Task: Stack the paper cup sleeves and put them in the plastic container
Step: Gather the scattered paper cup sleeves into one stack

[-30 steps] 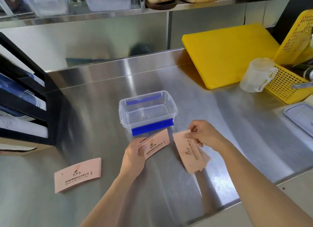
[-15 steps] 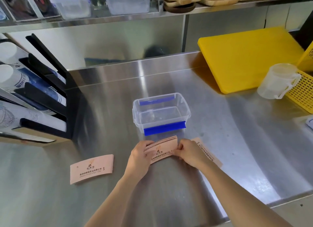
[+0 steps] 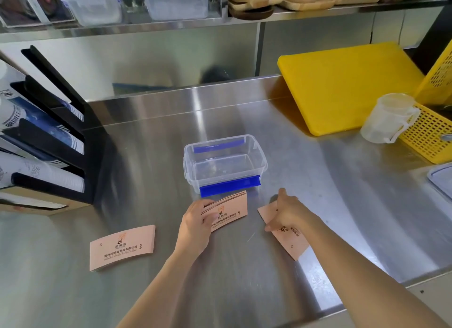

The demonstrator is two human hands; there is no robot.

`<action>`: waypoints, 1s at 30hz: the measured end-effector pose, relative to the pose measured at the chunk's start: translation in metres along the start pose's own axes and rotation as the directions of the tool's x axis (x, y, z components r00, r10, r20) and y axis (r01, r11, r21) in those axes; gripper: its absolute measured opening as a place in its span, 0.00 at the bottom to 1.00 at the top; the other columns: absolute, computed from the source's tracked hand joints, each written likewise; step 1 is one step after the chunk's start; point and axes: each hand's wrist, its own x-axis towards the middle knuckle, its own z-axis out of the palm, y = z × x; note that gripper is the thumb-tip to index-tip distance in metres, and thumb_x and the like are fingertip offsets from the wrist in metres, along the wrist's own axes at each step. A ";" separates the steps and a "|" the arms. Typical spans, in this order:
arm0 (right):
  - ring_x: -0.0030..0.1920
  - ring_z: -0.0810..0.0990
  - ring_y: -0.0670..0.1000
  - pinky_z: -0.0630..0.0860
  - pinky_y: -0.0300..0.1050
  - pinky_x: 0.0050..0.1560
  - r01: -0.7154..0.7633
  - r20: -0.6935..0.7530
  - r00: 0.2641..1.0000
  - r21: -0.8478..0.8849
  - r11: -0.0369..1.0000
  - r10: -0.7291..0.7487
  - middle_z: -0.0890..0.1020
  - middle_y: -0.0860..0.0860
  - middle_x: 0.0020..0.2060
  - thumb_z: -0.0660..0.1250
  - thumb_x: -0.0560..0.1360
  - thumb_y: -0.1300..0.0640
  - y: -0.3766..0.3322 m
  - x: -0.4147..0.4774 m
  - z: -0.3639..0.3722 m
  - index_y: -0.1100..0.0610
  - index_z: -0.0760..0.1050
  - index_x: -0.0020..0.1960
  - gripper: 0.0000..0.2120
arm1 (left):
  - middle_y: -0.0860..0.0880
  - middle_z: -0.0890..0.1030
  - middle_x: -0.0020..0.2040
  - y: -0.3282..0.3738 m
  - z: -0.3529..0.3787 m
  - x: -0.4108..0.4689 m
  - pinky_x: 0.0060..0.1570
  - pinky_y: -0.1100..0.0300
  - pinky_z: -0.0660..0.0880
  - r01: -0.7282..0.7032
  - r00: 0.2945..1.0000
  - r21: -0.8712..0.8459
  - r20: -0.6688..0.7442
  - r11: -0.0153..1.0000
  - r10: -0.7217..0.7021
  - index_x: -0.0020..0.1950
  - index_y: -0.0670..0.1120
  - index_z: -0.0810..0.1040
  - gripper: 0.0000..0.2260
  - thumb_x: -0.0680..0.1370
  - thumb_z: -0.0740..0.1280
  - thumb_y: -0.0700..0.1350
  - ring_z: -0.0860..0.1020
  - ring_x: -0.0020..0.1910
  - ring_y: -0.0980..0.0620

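Plainly pink, flattened sleeve stack (image 3: 226,211) pinched in left hand (image 3: 195,225); right hand (image 3: 287,212) spread, empty, atop another sleeve (image 3: 287,239).

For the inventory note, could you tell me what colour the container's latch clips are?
Blue, on a clear plastic container; the near latch clip shows best in the head view.

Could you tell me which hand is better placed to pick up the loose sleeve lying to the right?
Right hand: it already rests on that sleeve, while the left hand holds the stack.
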 end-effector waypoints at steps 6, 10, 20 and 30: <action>0.33 0.77 0.52 0.74 0.41 0.30 0.179 0.036 0.979 0.330 0.927 -0.201 0.80 0.59 0.41 0.71 0.71 0.60 0.001 0.002 -0.005 0.59 0.70 0.39 0.09 | 0.49 0.79 0.51 -0.002 -0.002 0.003 0.51 0.56 0.74 0.014 1.000 -0.028 -0.020 1.000 -0.014 0.53 0.47 0.77 0.09 0.74 0.65 0.39 0.77 0.50 0.50; 0.29 0.78 0.54 0.77 0.41 0.24 0.261 -0.025 0.946 0.652 0.712 -0.324 0.82 0.60 0.36 0.68 0.73 0.66 -0.003 -0.007 -0.010 0.58 0.71 0.38 0.08 | 0.49 0.79 0.52 -0.005 -0.005 0.004 0.49 0.58 0.72 0.040 0.998 -0.037 -0.041 0.999 -0.041 0.55 0.47 0.77 0.10 0.75 0.65 0.39 0.76 0.50 0.50; 0.30 0.80 0.51 0.81 0.42 0.31 0.230 -0.074 0.965 0.701 0.676 -0.251 0.81 0.62 0.41 0.65 0.74 0.65 -0.018 -0.001 0.022 0.63 0.69 0.39 0.07 | 0.48 0.79 0.53 -0.006 -0.012 0.003 0.45 0.62 0.69 0.056 0.995 -0.081 -0.080 0.995 -0.062 0.55 0.46 0.76 0.09 0.77 0.60 0.40 0.75 0.51 0.51; 0.46 0.80 0.52 0.77 0.46 0.47 0.355 -0.184 0.928 0.174 0.919 -0.324 0.81 0.49 0.45 0.68 0.71 0.46 -0.035 0.007 0.042 0.53 0.76 0.49 0.12 | 0.52 0.79 0.49 -0.009 -0.012 0.005 0.48 0.63 0.72 0.033 0.999 -0.047 0.022 0.998 -0.032 0.50 0.53 0.75 0.12 0.72 0.67 0.37 0.77 0.50 0.52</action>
